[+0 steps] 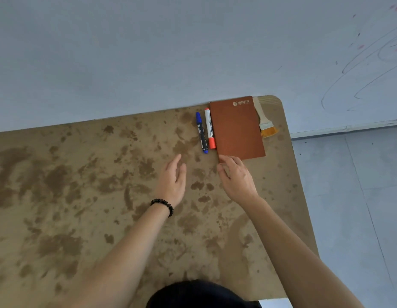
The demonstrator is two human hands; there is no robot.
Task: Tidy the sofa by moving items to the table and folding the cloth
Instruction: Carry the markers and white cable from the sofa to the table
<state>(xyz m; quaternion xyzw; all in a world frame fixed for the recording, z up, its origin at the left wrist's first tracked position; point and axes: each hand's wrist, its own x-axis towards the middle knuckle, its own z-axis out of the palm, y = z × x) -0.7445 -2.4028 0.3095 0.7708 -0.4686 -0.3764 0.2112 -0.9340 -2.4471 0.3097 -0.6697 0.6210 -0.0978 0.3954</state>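
A brown notebook [236,127] lies flat near the far right corner of the stained brown table [82,185]. Left of it, side by side, lie a red marker [209,128] and a blue marker [201,132]. A small paintbrush [264,121] with orange bristles rests along the notebook's right edge. My right hand [236,176] hovers at the notebook's near left corner, fingers relaxed, fingertips at its edge, holding nothing. Below the markers, my left hand [174,180], with a dark bead bracelet at the wrist, stays open above the table. No sofa or cloth is in view.
A pale wall [148,52] runs directly behind the table, with scribbles at the far right. Grey tiled floor [353,196] lies beyond the table's right edge. Dark clothing [199,294] shows at the bottom.
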